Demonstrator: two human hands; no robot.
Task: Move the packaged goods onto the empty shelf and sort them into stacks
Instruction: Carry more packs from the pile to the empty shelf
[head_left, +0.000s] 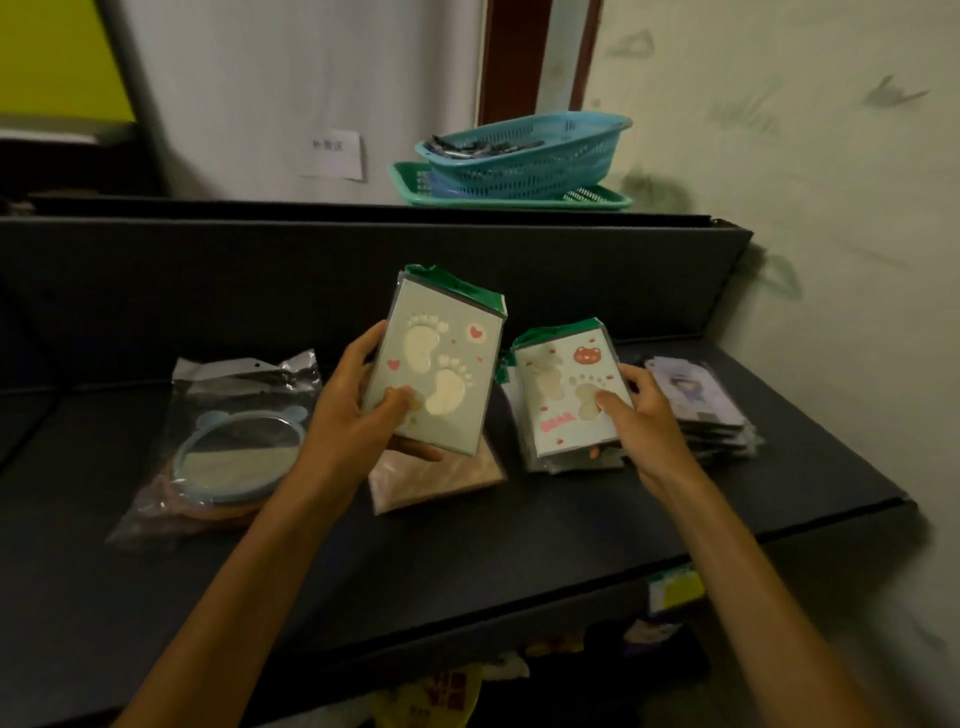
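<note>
My left hand (358, 400) grips a flat green packet with two footprints and hearts (441, 364), lifted upright above a pinkish packet (441, 475) lying on the dark shelf (467, 561). My right hand (631, 410) holds a smaller white footprint packet with a red bear face (563, 387), thumb on its front, over a stack of similar packets (550, 457). To the right lies a stack of purple packets (701, 405). A bagged round blue mirror (234, 447) rests on other bags at the left.
A blue plastic basket (524, 156) sits on a green tray (597, 200) on top of the shelf unit's back panel. A wall closes off the right side. More coloured goods (447, 691) show on the level below the shelf's front edge.
</note>
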